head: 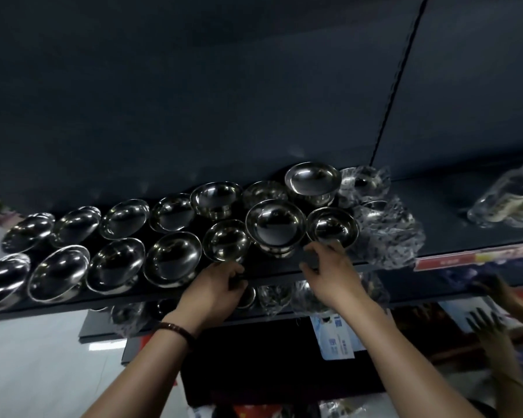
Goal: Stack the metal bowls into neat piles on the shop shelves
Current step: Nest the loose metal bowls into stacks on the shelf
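Head view: steel bowls (172, 259) are ranged in two rows on the shelf (284, 267) — mostly piled; plastic-wrapped bowls (384, 233) remain; left hand (216, 283) seemingly curled, contents unclear; right hand (329, 267) half-open, empty.

both arms reach forward, left hand (216, 286) curled (right hand (329, 271) spread).

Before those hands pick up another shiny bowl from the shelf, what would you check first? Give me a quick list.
1. Left hand free: cannot tell, fingers curl at the dark shelf's front edge.
2. Right hand free: ok, open beside the small round steel bowl.
3. Nearest bowl upright: ok.
4. Tall footed steel bowl clear of the hands: ok.
5. Crinkled clear plastic wrapping out of the way: not ok, it crowds the small bowl.
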`<state>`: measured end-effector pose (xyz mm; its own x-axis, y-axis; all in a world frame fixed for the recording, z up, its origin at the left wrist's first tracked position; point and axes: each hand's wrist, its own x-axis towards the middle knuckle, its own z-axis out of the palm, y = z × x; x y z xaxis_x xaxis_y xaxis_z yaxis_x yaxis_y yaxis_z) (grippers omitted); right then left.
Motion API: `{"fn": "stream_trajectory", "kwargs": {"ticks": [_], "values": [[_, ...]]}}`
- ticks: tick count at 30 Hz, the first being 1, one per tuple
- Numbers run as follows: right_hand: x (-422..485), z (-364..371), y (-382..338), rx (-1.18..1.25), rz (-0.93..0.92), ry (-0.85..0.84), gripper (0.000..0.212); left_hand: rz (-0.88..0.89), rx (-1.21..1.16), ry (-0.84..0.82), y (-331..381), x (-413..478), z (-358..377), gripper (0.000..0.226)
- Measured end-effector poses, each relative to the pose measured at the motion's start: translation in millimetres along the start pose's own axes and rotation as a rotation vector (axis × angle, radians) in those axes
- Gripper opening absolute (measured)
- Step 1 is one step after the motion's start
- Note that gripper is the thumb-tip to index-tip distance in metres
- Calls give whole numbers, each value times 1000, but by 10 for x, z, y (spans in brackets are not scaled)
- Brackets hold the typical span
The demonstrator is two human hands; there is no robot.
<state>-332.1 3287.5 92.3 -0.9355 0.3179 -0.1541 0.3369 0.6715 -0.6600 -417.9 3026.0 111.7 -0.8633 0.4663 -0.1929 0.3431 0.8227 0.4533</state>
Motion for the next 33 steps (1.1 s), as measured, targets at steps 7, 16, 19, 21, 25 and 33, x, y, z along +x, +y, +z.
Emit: {"fn": "stream_trajectory", "kwargs": {"ticks": [7,16,19,21,25,33], "values": [[317,135,-276,-180,-43,78,43,73,-54,-25,51,185,-126,30],[477,450,-438,-389,-33,87,15,54,-255,-143,-292,165,-101,29],[531,477,-451,-418,-57,117,17,61,-337,-157,-447,221,-104,26],[555,466,-459,-435,-97,152,23,44,-439,-144,-514,271,-79,22],[571,416,-543,-402,-164,255,19,-96,-756,-121,-497,412,38,34],[353,563,-577,-166,-397,354,40,-263,-1533,-170,-30,571,109,59]]}}
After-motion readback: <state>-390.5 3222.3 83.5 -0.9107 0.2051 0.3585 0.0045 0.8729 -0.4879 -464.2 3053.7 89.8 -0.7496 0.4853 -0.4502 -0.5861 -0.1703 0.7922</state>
